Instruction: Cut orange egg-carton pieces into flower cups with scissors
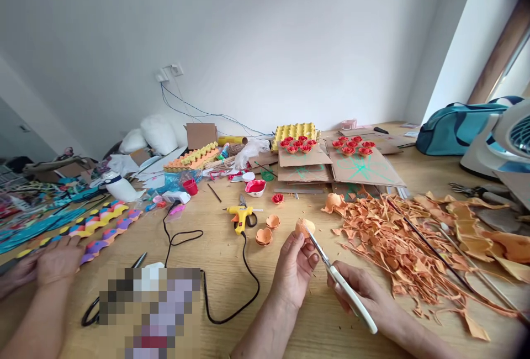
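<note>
My left hand [295,268] is closed round a small orange egg-carton cup [305,227], held up off the wooden table [223,292]. My right hand [364,292] grips white-handled scissors [342,281], whose blades point up-left and meet the cup's edge. Two trimmed orange cups [267,230] lie on the table just left of my left hand. A yellow glue gun [240,217] lies beyond them, its black cord looping toward me.
A heap of orange carton scraps [406,237] with thin sticks spreads to the right. Red paper flowers [298,144] sit on cardboard sheets at the back, beside a yellow egg tray [295,130]. Another person's hands [49,262] rest at left near coloured foam strips [99,221]. A blue bag [459,127] and fan [505,143] stand at right.
</note>
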A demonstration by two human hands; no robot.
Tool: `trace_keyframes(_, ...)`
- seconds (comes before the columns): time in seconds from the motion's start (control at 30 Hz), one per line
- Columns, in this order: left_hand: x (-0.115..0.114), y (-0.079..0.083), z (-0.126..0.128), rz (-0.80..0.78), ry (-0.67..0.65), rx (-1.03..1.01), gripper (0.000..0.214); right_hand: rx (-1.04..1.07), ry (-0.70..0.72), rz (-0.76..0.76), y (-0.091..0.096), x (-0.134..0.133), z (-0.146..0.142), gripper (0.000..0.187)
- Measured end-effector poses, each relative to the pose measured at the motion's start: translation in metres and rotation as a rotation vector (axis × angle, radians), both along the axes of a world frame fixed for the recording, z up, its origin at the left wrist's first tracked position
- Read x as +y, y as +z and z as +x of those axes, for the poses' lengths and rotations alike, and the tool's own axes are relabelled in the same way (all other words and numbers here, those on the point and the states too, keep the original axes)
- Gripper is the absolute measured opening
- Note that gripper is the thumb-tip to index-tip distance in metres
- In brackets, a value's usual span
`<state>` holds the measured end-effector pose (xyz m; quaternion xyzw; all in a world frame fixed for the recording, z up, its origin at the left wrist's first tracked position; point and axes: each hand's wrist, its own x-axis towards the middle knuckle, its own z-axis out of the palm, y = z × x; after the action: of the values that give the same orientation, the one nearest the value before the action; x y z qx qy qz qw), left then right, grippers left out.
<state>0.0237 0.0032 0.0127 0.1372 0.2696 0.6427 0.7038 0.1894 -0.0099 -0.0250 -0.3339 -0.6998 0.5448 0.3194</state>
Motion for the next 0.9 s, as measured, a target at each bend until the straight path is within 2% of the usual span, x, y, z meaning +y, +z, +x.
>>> trace_keyframes(0.37, -0.001, 0.003, -0.001, 0.012, -0.021, 0.022, 0.029, -0.020, -0.012, -0.006, 0.007, -0.004, -0.002, 0.054)
trace_keyframes(0.63, -0.002, 0.004, 0.000, 0.016, -0.025, 0.038, 0.034, -0.036, -0.056, -0.012, -0.001, -0.005, -0.004, 0.051)
trace_keyframes(0.9, -0.007, 0.014, 0.006, 0.037, 0.013, 0.288, 0.039, -0.072, -0.096, 0.020, 0.004, -0.007, -0.007, 0.051)
